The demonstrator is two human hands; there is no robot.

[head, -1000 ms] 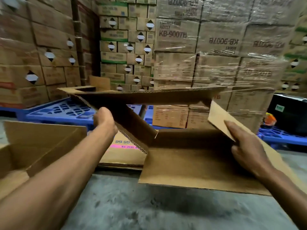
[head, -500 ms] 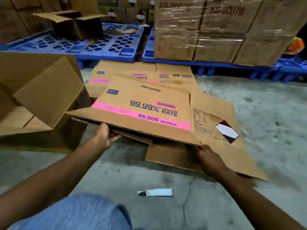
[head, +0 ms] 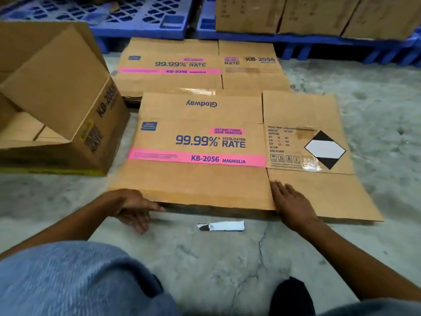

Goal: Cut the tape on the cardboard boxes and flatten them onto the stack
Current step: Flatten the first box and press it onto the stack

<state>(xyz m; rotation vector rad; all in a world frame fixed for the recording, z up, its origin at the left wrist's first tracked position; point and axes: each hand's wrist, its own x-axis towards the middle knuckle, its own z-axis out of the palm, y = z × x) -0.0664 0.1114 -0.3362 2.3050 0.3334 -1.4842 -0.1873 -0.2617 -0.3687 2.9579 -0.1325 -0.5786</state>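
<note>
A flattened cardboard box point(head: 205, 179) with a pink stripe lies flat on the concrete floor in front of me. My left hand point(head: 134, 207) is at its near left edge, fingers loosely extended by the edge. My right hand point(head: 289, 202) rests flat on the near flap with straight fingers. Beyond it lies a stack of flattened boxes point(head: 196, 65) with the same print. An open, unflattened box point(head: 57, 99) lies on its side at the left.
A small white cutter or tape scrap point(head: 222, 225) lies on the floor between my hands. Blue plastic pallets point(head: 141, 19) run along the back, the right one point(head: 341, 45) bearing stacked cartons point(head: 319, 12). My knees fill the bottom of the view.
The box was held open in the air, then folded flat and lowered. It now lies flat on the floor, and my right hand has moved on top of it.
</note>
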